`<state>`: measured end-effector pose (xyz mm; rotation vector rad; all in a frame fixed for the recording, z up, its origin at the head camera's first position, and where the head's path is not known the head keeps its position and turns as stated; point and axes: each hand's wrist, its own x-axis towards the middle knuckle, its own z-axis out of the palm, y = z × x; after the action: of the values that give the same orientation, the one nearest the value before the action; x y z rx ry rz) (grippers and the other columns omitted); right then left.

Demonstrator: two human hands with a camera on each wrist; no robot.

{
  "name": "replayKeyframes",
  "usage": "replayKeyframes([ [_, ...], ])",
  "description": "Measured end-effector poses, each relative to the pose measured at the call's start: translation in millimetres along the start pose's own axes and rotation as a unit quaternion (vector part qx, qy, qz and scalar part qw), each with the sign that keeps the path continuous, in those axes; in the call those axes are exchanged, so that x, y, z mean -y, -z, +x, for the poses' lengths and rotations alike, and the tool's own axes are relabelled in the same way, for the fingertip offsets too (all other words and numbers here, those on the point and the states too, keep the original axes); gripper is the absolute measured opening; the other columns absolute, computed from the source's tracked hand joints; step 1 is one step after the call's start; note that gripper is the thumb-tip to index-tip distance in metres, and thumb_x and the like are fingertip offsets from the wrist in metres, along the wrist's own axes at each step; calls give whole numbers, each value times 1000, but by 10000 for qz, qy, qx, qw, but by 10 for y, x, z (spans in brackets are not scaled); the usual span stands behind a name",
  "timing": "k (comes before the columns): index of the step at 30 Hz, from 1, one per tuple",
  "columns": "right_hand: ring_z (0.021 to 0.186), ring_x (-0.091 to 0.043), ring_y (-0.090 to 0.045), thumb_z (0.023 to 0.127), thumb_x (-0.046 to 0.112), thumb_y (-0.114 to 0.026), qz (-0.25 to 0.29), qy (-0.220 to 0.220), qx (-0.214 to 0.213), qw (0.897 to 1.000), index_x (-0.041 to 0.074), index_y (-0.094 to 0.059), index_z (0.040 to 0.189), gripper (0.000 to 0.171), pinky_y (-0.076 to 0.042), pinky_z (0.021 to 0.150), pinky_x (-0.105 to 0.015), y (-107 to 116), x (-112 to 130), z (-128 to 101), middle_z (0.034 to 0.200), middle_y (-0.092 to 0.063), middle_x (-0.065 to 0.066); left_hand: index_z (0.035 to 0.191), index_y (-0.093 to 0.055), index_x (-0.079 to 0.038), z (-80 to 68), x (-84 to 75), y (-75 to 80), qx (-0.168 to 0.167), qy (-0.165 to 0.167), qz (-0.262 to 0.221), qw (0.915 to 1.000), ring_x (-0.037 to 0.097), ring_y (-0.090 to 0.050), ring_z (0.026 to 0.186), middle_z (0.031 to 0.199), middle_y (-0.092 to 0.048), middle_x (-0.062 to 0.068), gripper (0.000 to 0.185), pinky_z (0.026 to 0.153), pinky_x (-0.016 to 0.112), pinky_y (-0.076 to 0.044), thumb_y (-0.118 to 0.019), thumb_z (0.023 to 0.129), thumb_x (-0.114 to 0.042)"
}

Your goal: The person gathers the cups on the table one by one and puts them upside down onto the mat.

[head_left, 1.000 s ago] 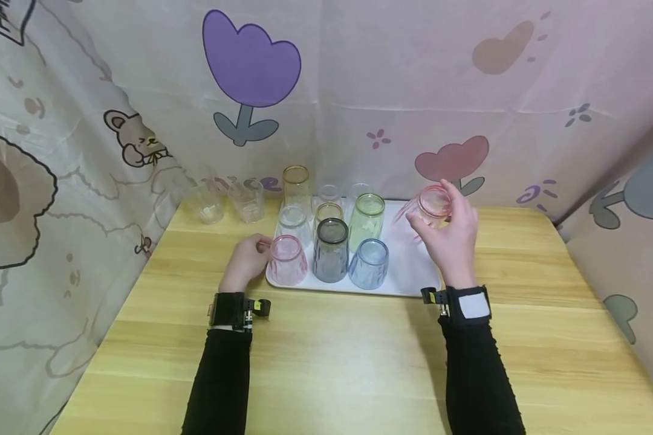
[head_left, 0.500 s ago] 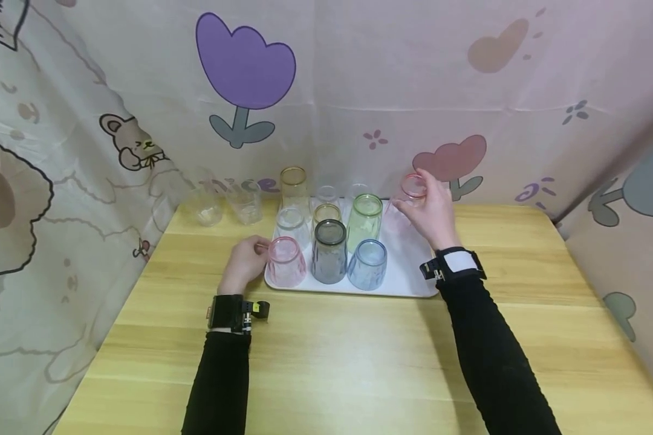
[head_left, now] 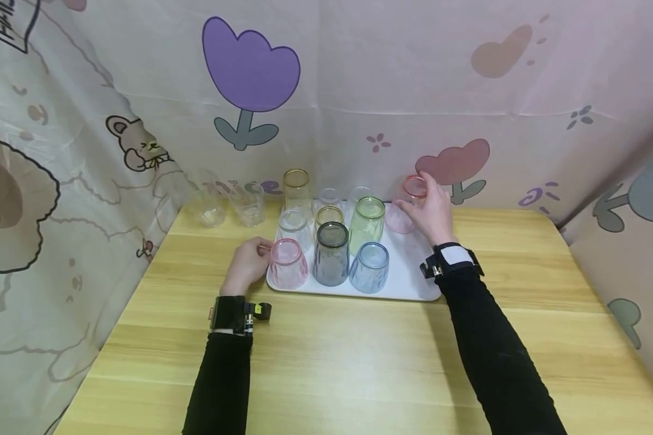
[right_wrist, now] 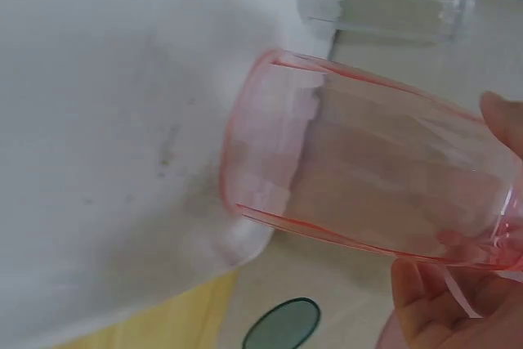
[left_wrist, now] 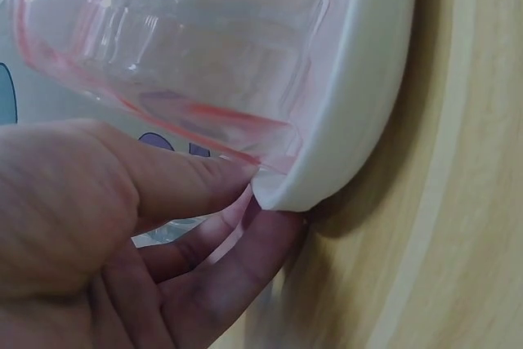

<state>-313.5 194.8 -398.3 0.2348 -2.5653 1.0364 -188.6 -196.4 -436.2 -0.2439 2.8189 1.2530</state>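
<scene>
My right hand (head_left: 432,211) grips a tall clear pink drinking glass (right_wrist: 368,161) near its upper end. The glass stands upside down, its mouth at the surface of the white tray (head_left: 413,275), in the back right corner. With thumb on top and fingers beneath, my left hand (head_left: 246,264) pinches the tray's front left rim (left_wrist: 372,71). Right by the left thumb stands a short pink glass (head_left: 288,266), upside down on the tray. Beside it are a grey glass (head_left: 332,257) and a blue glass (head_left: 369,269).
Behind these stand a green glass (head_left: 366,226), a tall amber glass (head_left: 297,190), a short amber glass (head_left: 329,214) and several clear ones (head_left: 294,228). Two clear glasses (head_left: 248,205) stand on the wooden table (head_left: 332,362) left of the tray. A printed curtain (head_left: 348,72) closes off the back.
My right hand has carried the tall pink glass left and back, and lowered it to the tray's back right corner. My left hand keeps its place on the rim.
</scene>
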Motion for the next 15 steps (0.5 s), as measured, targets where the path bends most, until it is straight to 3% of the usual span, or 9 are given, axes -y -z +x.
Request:
replayKeyframes([
  [7,142,-47,-41,86,19,-87,-3,-11,-34,10000,4,-37,158,89,-30,120,-59,-53,-84,-17,151,-49,-26,127,-68,-2,15,8,-28,57,-11,30,10000,35,-67,109,116,-72,20,30,96,49,-53,-60,100,-11],
  [12,145,-49,-37,93,35,-79,-126,24,112,9999,7,-28,163,91,-29,120,-62,-29,-84,-58,156,-41,-29,126,-68,-1,24,17,-3,42,-61,-3,10000,37,-67,111,117,-72,22,29,98,50,-53,-61,100,-13],
  [15,145,-47,-36,96,43,-72,-110,-11,-19,9999,10,-25,165,89,-30,119,-63,20,-55,-142,158,-38,-27,126,-68,-1,31,32,7,52,-98,-2,9999,37,-67,111,117,-72,22,30,98,50,-53,-61,100,-13],
])
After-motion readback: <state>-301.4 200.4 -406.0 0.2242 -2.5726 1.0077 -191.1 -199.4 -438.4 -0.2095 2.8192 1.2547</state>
